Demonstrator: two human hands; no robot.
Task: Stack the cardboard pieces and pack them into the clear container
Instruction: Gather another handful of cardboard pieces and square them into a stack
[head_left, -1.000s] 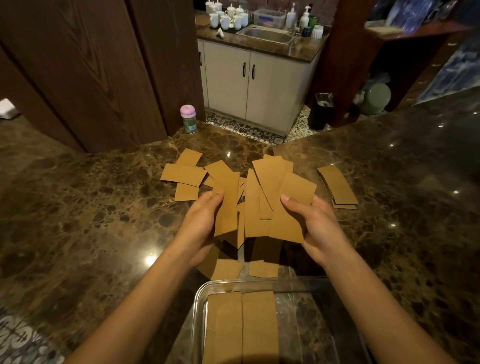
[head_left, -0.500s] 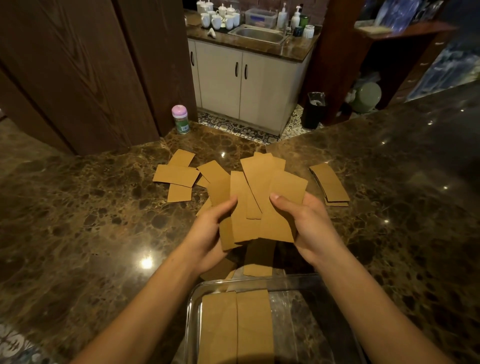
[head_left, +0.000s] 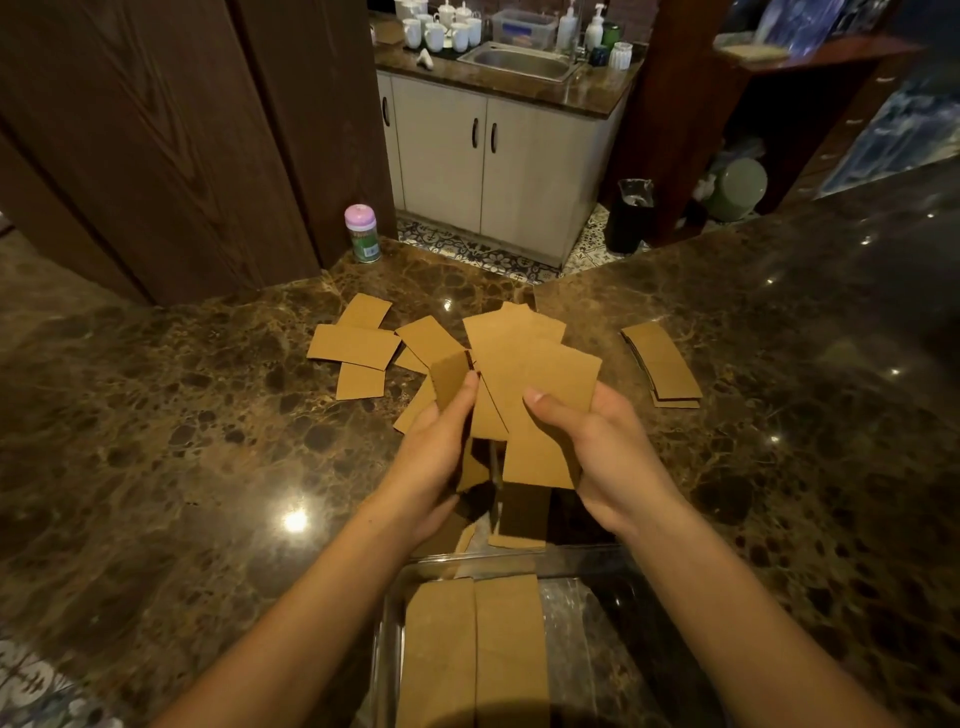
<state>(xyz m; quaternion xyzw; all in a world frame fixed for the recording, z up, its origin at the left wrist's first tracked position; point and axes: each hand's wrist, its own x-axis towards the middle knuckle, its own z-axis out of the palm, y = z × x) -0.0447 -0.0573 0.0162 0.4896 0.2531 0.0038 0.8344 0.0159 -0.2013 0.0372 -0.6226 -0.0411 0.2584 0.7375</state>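
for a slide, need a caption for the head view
Left hand and right hand hold a bunch of cardboard pieces over the counter; two packed pieces lie in the clear container.

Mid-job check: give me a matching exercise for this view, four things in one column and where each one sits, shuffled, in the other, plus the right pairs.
Things:
1. pink-capped bottle
2. neat cardboard stack
3. clear container
4. fanned cardboard bunch

Places:
a. gripped by the left hand and right hand
b. nearest the camera, cardboard pieces lying inside
c. far edge of the counter, beside the wooden panel
d. lying on the counter, right of the hands

Pairs: 1-c, 2-d, 3-b, 4-a.
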